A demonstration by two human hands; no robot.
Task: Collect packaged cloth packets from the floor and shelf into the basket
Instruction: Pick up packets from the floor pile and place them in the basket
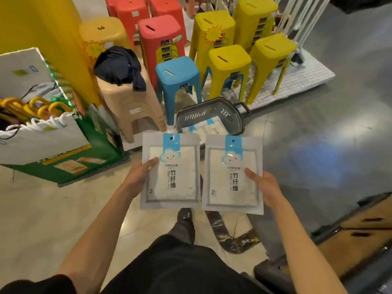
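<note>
Two white cloth packets with blue cloud headers are held up side by side above the floor. My left hand [140, 175] grips the left packet [176, 179] by its left edge, thumb on the front. My right hand [265, 186] grips the right packet [224, 181] by its right edge, thumb on the front. Just beyond them on the floor stands a dark grey basket [232, 116] with a black handle; more packets [209, 128] of the same kind lie inside it.
Stacked plastic stools in red, yellow, blue [178, 81] and beige [131, 102] crowd behind the basket; dark cloth lies on the beige stack. A green and white box [63, 158] with umbrellas stands at left. A dark shelf edge [360, 225] is at right. My legs are below.
</note>
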